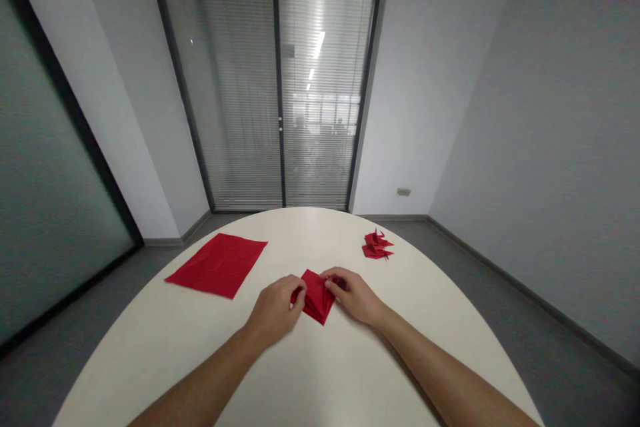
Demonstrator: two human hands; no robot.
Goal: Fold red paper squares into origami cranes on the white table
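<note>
A partly folded piece of red origami paper [316, 300] lies on the white table between my hands, one corner pointing toward me and layered creases showing. At its left corner my left hand [279, 307] is closed, thumb and fingers pinching the edge. My right hand [353, 293] grips the right side, its thumb and forefinger on the upper right edge. Fingers hide both side corners of the paper.
A flat red paper sheet [220, 265] lies at the left of the round white table [310, 387]. Small folded red paper figures [376, 245] sit together at the right. Beyond the table stand glass doors with blinds [280, 93] and grey walls.
</note>
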